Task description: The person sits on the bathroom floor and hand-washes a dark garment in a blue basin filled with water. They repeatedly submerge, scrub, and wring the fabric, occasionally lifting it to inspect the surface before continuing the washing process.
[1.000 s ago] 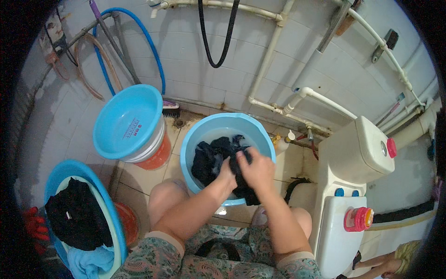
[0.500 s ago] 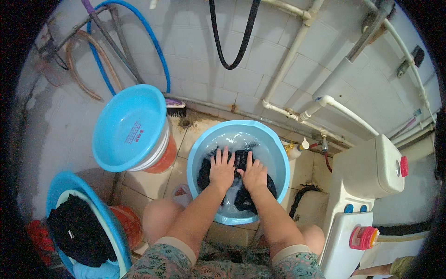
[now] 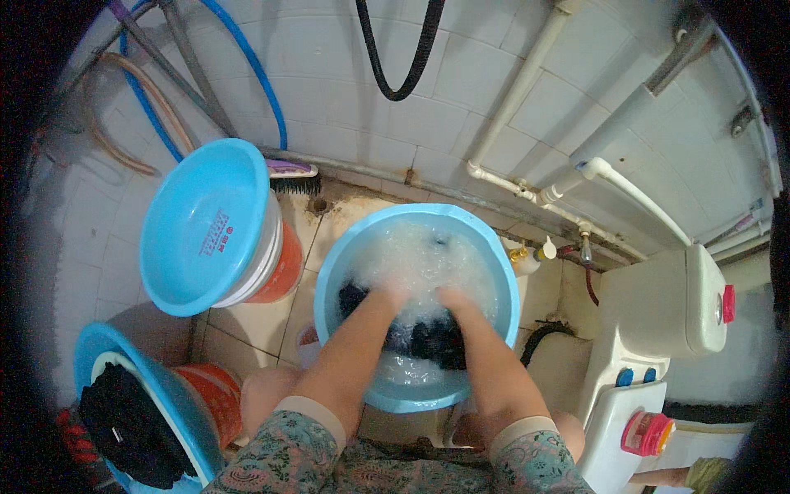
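A light blue basin (image 3: pixel 511 321) of cloudy, bubbly water (image 3: pixel 415 247) stands on the tiled floor in front of me. Black wet cloth (image 3: pixel 436 342) lies in it, partly under the surface. Both my arms reach down into the basin. My left hand (image 3: pixel 395 291) is sunk in the water left of the middle, and my right hand (image 3: pixel 448 296) is sunk a little to its right. Foam and splashing cover the fingers of both, so whether they grip the cloth is hidden.
Left of the basin, a blue washbowl (image 3: pixel 197 235) rests on an orange-and-white bucket (image 3: pixel 284 263). Nearer, a blue tub (image 3: pixel 86 350) holds black clothing (image 3: pixel 136 428). A scrub brush (image 3: pixel 295 178) lies by the wall; a toilet (image 3: pixel 642 309) bearing a pink jar (image 3: pixel 643 432) stands right.
My hands, spread flat on the cloth before, have pushed forward and down into the water. The water now churns with foam over the cloth's far part. The view has shifted slightly.
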The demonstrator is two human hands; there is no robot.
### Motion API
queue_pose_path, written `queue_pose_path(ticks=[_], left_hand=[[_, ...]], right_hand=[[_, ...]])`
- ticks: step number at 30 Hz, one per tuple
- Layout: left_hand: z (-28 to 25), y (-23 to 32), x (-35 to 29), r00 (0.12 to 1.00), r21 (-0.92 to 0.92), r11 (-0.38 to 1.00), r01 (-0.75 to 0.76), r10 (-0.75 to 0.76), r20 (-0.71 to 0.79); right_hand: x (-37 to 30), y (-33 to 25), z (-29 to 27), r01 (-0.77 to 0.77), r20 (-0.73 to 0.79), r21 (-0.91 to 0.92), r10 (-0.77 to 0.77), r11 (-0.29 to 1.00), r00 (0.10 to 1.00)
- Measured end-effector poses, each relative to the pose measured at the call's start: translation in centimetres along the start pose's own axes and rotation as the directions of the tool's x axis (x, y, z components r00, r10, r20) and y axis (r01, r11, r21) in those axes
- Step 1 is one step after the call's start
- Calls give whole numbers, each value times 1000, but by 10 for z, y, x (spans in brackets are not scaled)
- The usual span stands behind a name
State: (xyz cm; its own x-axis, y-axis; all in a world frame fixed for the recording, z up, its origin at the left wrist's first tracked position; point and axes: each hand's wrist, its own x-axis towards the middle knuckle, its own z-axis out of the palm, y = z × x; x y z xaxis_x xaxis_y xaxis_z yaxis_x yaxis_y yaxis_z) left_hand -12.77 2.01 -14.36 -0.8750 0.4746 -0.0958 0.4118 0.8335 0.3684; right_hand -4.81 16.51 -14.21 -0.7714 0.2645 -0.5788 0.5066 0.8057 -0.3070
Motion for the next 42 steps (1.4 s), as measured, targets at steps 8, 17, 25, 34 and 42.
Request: queue_pose_path(ticks=[8,17,25,34,42], left_hand=[[-120,16,-3,957,-637,758,142,60,285],[-125,15,-87,719,147,870,-471,282,636],[-19,-23,-46,748,269,848,-457,203,632],[-40,10,-8,878,220,965,-145,22,479],[-115,3,-8,879,-586,807,63,234,417]], right_hand=[[-86,-21,-67,235,-282,825,14,514,959],[-182,-44,-29,176,-3,-466,-200,867,980],[-83,-42,4,111,263,-430,6,896,965],[-63,-14,12,-88,-77,-90,81,992,994],[-120,-17,-67,139,-256,344,-50,929,965]])
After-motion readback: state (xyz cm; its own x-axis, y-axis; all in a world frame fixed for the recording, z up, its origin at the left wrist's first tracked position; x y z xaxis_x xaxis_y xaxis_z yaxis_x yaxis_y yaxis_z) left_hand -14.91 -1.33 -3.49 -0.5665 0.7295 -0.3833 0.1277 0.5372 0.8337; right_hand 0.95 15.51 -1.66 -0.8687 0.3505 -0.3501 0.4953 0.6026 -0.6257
